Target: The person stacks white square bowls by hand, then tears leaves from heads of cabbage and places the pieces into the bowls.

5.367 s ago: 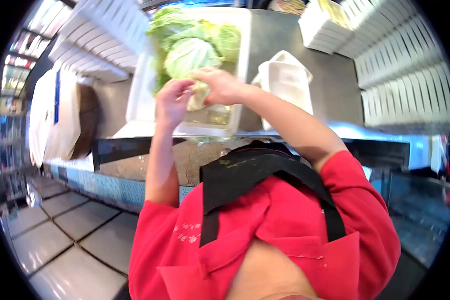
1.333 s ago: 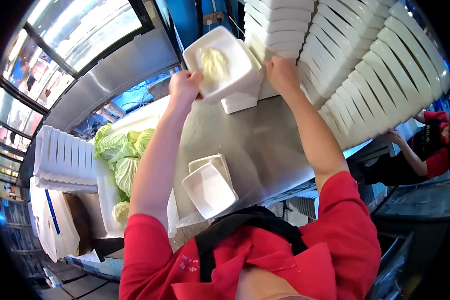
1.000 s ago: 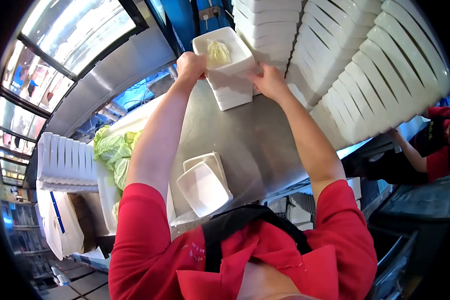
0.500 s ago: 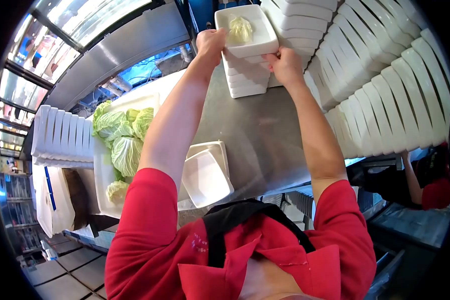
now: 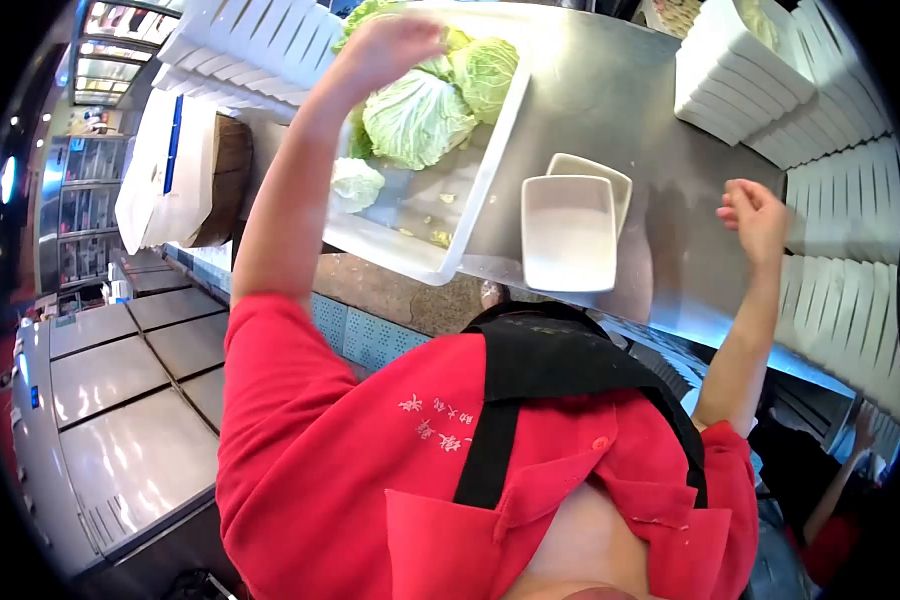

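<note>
My left hand (image 5: 395, 48) is over the far left part of a white plastic bin (image 5: 485, 205) of cabbage, blurred by motion, so its fingers do not show clearly. Below it lie several pale green cabbages (image 5: 420, 118) and a smaller cabbage piece (image 5: 356, 185). My right hand (image 5: 755, 215) hovers over the right side of the steel counter, fingers curled in with nothing in them. Between the hands, a white square dish (image 5: 569, 235) rests partly over another dish (image 5: 610, 178). At the far right, a dish with pale shredded leaf (image 5: 758, 22) tops a stack (image 5: 735, 85).
More stacked white dishes (image 5: 845, 200) line the counter's right side, and others (image 5: 260, 40) stand at the far left. A white box with a blue pen-like strip (image 5: 173, 145) is left of the bin. At lower right another person's arm (image 5: 835, 490) shows.
Both hands have let go of the dish with shredded leaf, which stays on its stack. My left hand has moved over the cabbage bin; my right hand has drawn back. The view has turned left.
</note>
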Demonstrator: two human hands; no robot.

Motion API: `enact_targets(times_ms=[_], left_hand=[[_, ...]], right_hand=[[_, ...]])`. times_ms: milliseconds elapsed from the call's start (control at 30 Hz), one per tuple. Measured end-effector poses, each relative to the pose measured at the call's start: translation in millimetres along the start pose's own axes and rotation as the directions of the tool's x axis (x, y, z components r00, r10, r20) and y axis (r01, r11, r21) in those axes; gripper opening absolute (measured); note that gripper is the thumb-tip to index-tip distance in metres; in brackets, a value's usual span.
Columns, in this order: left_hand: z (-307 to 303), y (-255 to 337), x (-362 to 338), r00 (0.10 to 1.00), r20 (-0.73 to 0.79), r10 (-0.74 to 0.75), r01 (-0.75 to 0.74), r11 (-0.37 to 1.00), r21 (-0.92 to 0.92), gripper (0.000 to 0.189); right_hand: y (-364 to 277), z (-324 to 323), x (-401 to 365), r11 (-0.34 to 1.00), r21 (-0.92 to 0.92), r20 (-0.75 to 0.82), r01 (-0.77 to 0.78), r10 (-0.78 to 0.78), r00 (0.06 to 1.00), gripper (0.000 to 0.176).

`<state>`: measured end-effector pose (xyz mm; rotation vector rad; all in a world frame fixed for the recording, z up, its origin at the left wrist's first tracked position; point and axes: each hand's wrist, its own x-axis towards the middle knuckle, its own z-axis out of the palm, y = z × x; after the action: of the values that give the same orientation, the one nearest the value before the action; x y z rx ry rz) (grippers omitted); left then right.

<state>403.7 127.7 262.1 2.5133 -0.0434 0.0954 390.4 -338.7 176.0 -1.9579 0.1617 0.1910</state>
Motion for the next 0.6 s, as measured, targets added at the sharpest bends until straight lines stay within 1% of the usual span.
enact_targets(times_ms=[33, 67, 100, 133, 167, 200, 233, 267, 300, 367, 400, 433, 467, 500, 533, 567, 600], left_hand=[[-6, -52, -22, 0.994, 0.102, -0.046, 0.035, 0.994, 0.1, 0.037], [-13, -56, -51, 0.976, 0.142, -0.165, 0.107, 0.93, 0.351, 0.042], [-11, -71, -77, 0.966, 0.133, -0.223, 0.17, 0.929, 0.328, 0.046], [-7, -89, -94, 0.953, 0.126, -0.276, 0.197, 0.879, 0.435, 0.06], [-2, -106, -106, 0.935, 0.169, -0.311, 0.172, 0.816, 0.552, 0.074], [4, -112, -123, 0.929, 0.179, -0.323, 0.147, 0.769, 0.622, 0.081], [7, -127, -132, 0.93, 0.212, -0.302, 0.147, 0.831, 0.537, 0.08], [10, -143, -140, 0.93, 0.244, -0.274, 0.144, 0.884, 0.444, 0.078], [6, -143, -143, 0.935, 0.229, -0.272, 0.152, 0.887, 0.435, 0.078], [-3, -128, -148, 0.932, 0.105, -0.347, 0.322, 0.926, 0.196, 0.071], [-6, -120, -151, 0.934, 0.098, -0.343, 0.321, 0.928, 0.188, 0.071], [-10, -112, -153, 0.921, 0.095, -0.377, 0.386, 0.914, -0.123, 0.067], [-12, -105, -155, 0.909, 0.107, -0.403, 0.409, 0.811, -0.419, 0.063], [-8, -98, -156, 0.944, 0.08, -0.32, 0.311, 0.786, -0.535, 0.055], [-2, -93, -155, 0.949, 0.083, -0.305, 0.3, 0.79, -0.534, 0.055], [6, -91, -152, 0.934, 0.064, -0.352, 0.29, 0.639, -0.712, 0.049], [14, -85, -150, 0.914, 0.06, -0.401, 0.254, 0.453, -0.855, 0.045]], right_hand=[[-12, 15, -5, 1.0, -0.001, 0.001, 0.014, -0.014, 1.0, 0.03], [-28, 34, -12, 0.999, 0.02, 0.026, 0.041, -0.042, 0.999, 0.028], [-43, 51, -20, 0.997, 0.04, 0.055, 0.066, -0.068, 0.996, 0.026], [-56, 68, -25, 0.996, 0.034, 0.064, 0.077, -0.079, 0.995, 0.026], [-68, 85, -28, 0.986, 0.07, 0.138, 0.154, -0.162, 0.977, 0.026], [-81, 102, -31, 0.967, 0.111, 0.207, 0.23, -0.248, 0.946, 0.025], [-91, 118, -38, 0.964, 0.105, 0.214, 0.246, -0.263, 0.941, 0.025], [-100, 133, -44, 0.948, 0.051, 0.322, 0.313, -0.312, 0.894, 0.025], [-109, 148, -51, 0.923, 0.003, 0.425, 0.384, -0.349, 0.835, 0.024], [-124, 177, -67, 0.91, 0.05, 0.554, 0.411, -0.368, 0.747, 0.026], [-127, 194, -71, 0.868, 0.054, 0.581, 0.494, -0.429, 0.692, 0.026], [-131, 213, -73, 0.818, 0.062, 0.603, 0.572, -0.488, 0.632, 0.027], [-139, 232, -79, 0.82, 0.054, 0.631, 0.57, -0.47, 0.617, 0.037], [-144, 250, -83, 0.871, 0.024, 0.656, 0.49, -0.384, 0.65, 0.054], [-145, 270, -86, 0.803, -0.009, 0.609, 0.595, -0.468, 0.64, 0.065], [-143, 288, -88, 0.723, -0.051, 0.563, 0.689, -0.549, 0.618, 0.076], [-140, 301, -87, 0.721, -0.063, 0.551, 0.69, -0.551, 0.626, 0.076]])
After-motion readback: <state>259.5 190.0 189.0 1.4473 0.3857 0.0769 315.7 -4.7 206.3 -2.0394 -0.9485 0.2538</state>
